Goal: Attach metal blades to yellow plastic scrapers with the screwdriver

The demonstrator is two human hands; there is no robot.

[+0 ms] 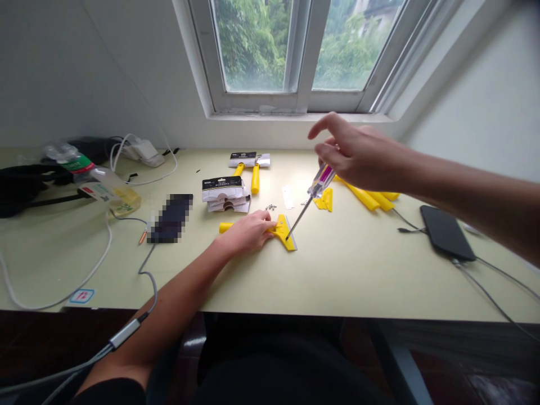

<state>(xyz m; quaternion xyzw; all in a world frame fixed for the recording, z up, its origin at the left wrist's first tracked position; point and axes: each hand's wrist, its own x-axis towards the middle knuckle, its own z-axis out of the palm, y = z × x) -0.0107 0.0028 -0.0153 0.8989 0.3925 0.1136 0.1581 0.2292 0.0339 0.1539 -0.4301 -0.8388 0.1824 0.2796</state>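
Observation:
My left hand (252, 230) is closed around the neck of a yellow scraper (285, 233), which lies flat on the table with a metal blade along its right edge. Above it, my right hand (343, 149) grips the clear and purple handle of a screwdriver (317, 185), index finger raised. The screwdriver slants down to the left, its tip at the near end of the scraper head. Small screws (271, 207) lie just beyond my left hand. Beside them is a thin whitish strip (287, 197). Yellow scraper heads (324, 200) rest behind the screwdriver.
Packaged scrapers (255, 177) and a stack of black-and-white card sleeves (225, 194) stand behind my left hand. Yellow handles (367, 197) lie under my right forearm. A phone (448, 232) sits right; a blurred dark device (172, 218), bottle (97, 180) and cables occupy the left.

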